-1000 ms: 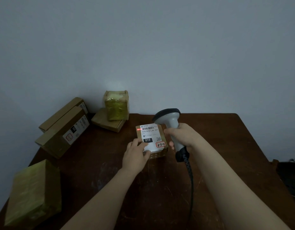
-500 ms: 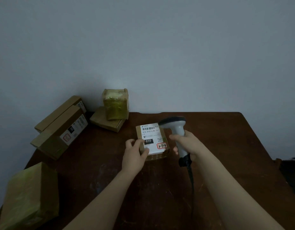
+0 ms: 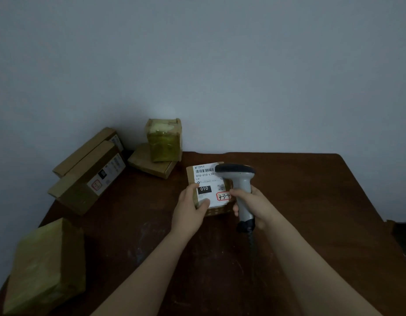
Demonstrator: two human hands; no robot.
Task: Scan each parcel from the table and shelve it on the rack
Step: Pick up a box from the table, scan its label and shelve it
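The fingers [image 3: 193,187] of my left hand [image 3: 189,209] curl around the left edge of the parcel [image 3: 205,177], and the thumb presses flat on the near left corner of its white label. The fingers of my right hand [image 3: 254,205] are wrapped closely around the grey handle of the scanner [image 3: 242,187], so both hands are holding something.

The parcel is a small brown box in the middle of the table [image 3: 311,201], between my two hands. Its label faces up. The barcode end points away from me, to the wall [image 3: 220,65], and the longer side of the label runs from me toward the wall (I cannot tell if the bottom rests fully on the wood). The dark head of the scanner covers the far right corner of the label and points left. Its handle runs back toward me, and the coiled cable [image 3: 251,244] hangs below my fist.

The table is dark scratched wood against a plain grey wall. At the left edge lie two long cartons [image 3: 88,179]. Behind the parcel a yellow-taped box [image 3: 164,142] stands on a flat carton [image 3: 145,161]. Near me on the left is a large taped parcel [image 3: 44,267].
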